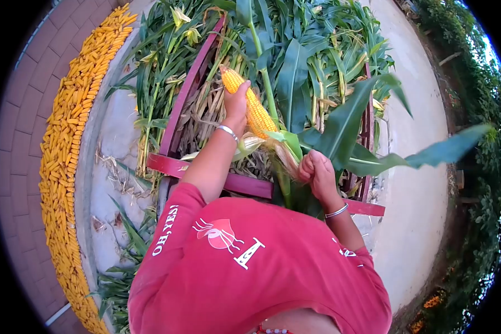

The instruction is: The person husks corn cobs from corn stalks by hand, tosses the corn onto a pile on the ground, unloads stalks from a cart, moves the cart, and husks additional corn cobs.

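Observation:
A yellow corn cob (260, 116) with its husk peeled down hangs on a green stalk (268, 92) in front of my chest. My left hand (236, 106) is wrapped round the upper part of the cob, whose tip points up and to the left. Near the cob's base, my right hand (316, 170) is closed beside the pulled-back husk (286, 153); what its fingers grip, if anything, is too hidden to make out. Long green leaves (339, 128) spread from the stalk to the right.
A red metal frame (193, 83) holds a heap of corn stalks (339, 61) ahead, with its crossbar (222, 181) near my waist. Yellow cobs (67, 145) form a long row at the left by a paved floor (25, 111). Trees (479, 111) stand at the right.

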Demonstrator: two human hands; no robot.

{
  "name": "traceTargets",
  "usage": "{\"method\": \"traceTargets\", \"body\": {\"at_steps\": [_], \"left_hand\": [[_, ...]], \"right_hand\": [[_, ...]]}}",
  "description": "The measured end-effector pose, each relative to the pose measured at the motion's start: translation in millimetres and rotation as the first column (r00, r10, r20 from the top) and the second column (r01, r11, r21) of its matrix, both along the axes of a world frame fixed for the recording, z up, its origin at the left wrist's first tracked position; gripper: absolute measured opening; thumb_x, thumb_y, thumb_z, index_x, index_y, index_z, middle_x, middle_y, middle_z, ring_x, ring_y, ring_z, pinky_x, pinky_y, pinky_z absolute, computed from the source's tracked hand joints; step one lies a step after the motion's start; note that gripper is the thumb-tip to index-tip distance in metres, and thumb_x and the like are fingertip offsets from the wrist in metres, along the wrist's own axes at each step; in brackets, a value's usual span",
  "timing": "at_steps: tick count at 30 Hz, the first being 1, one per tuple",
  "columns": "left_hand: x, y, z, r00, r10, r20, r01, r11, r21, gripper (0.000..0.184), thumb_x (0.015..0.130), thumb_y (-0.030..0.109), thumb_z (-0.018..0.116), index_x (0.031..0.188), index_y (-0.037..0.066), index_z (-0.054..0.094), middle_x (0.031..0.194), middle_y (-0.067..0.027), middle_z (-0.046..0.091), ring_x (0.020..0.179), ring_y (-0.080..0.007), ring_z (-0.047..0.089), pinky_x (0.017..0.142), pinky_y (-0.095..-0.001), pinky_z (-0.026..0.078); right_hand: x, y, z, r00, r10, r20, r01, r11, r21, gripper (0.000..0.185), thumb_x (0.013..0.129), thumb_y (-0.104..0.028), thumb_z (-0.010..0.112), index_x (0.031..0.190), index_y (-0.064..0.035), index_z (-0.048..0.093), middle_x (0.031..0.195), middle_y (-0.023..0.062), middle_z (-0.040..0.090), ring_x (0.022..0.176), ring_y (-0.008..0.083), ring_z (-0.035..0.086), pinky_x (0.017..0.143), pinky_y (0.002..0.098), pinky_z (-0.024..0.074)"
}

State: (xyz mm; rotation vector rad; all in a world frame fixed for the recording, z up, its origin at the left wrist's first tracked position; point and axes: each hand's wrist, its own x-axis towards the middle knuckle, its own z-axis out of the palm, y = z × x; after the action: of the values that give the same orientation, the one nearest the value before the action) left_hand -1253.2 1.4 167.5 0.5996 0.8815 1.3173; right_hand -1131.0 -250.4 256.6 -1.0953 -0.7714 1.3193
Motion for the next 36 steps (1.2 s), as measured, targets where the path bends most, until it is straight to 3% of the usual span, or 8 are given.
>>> {"method": "traceTargets", "body": {"at_steps": [4,6,10,14,16,19,22,36], "left_hand": [[0,-16,33,0.995,0.038,-0.09,-0.024,0.988,0.155,0.032,0.08,0.01,0.067,0.105,0.002,0.048,0.087,-0.0072,0.058,0.071,-0.0175,0.06,0.063,-0.031,0.051],[0,-25,50,0.995,0.032,-0.096,-0.016,0.987,0.157,0.038,0.079,0.01,0.069,0.109,0.002,0.047,0.092,-0.0079,0.058,0.075,-0.0169,0.06,0.064,-0.0299,0.051],[3,-44,76,0.984,0.095,-0.154,-0.062,0.977,0.203,0.043,0.078,0.01,0.07,0.112,0.001,0.045,0.096,-0.008,0.058,0.079,-0.0163,0.059,0.068,-0.0286,0.05],[3,-52,84,0.983,0.061,-0.175,-0.01,0.96,0.281,0.047,0.076,0.007,0.071,0.113,0.001,0.043,0.096,-0.0076,0.058,0.081,-0.0162,0.059,0.071,-0.0289,0.05],[4,-61,98,0.983,0.031,-0.18,0.029,0.946,0.324,0.046,0.074,0.006,0.072,0.109,0.001,0.043,0.092,-0.0073,0.058,0.079,-0.0169,0.059,0.072,-0.0308,0.049],[14,-69,116,0.955,0.023,-0.295,0.115,0.888,0.445,0.048,0.071,0.012,0.074,0.107,0.002,0.043,0.087,-0.0093,0.059,0.075,-0.0189,0.06,0.069,-0.0326,0.05],[10,-74,128,0.899,-0.008,-0.437,0.216,0.877,0.429,0.051,0.071,0.015,0.074,0.108,0.001,0.043,0.089,-0.0116,0.06,0.076,-0.0203,0.061,0.07,-0.0329,0.05],[-9,-47,115,0.891,-0.394,-0.225,0.438,0.878,0.195,0.039,0.078,0.014,0.073,0.107,0.002,0.049,0.086,-0.0051,0.059,0.069,-0.0147,0.061,0.06,-0.0293,0.052]], "right_hand": [[-1,4,13,0.952,0.071,0.297,-0.019,0.985,-0.173,0.031,0.098,-0.03,0.048,0.079,-0.0058,0.044,0.064,-0.0002,0.043,0.054,0.0099,0.04,0.05,0.0219,0.0337],[-11,14,30,0.595,0.084,0.799,-0.008,0.995,-0.099,0.032,0.091,-0.029,0.059,0.102,-0.0002,0.051,0.077,0.0091,0.055,0.067,0.0185,0.056,0.062,0.0288,0.0462],[-19,67,67,0.029,-0.339,0.941,-0.21,0.918,0.337,0.068,0.08,-0.035,0.072,0.126,0.0044,0.042,0.104,0.0224,0.059,0.092,0.0289,0.061,0.082,0.0369,0.0483],[4,107,29,0.165,0.226,0.96,-0.113,0.971,-0.209,0.102,0.061,-0.049,0.082,0.135,0.0045,0.037,0.127,0.0253,0.052,0.108,0.0335,0.057,0.097,0.0361,0.0425],[18,111,38,0.308,0.748,0.587,-0.398,0.662,-0.635,0.082,0.069,-0.039,0.081,0.13,0.0029,0.045,0.119,0.0192,0.06,0.104,0.0266,0.06,0.096,0.0339,0.044],[31,115,18,0.495,0.841,0.218,-0.665,0.528,-0.528,0.059,0.076,-0.024,0.078,0.124,-0.0005,0.053,0.111,0.0103,0.064,0.1,0.0196,0.061,0.092,0.0331,0.0461],[30,107,7,0.66,0.75,-0.039,-0.657,0.552,-0.513,0.05,0.078,-0.016,0.074,0.122,-0.0015,0.055,0.106,0.0057,0.065,0.096,0.0142,0.06,0.087,0.0304,0.0477],[-41,67,-2,0.843,0.205,0.497,-0.11,0.971,-0.214,0.052,0.067,-0.012,0.077,0.111,0.0034,0.054,0.098,0.0074,0.065,0.086,0.0155,0.062,0.079,0.0287,0.0501]]}}
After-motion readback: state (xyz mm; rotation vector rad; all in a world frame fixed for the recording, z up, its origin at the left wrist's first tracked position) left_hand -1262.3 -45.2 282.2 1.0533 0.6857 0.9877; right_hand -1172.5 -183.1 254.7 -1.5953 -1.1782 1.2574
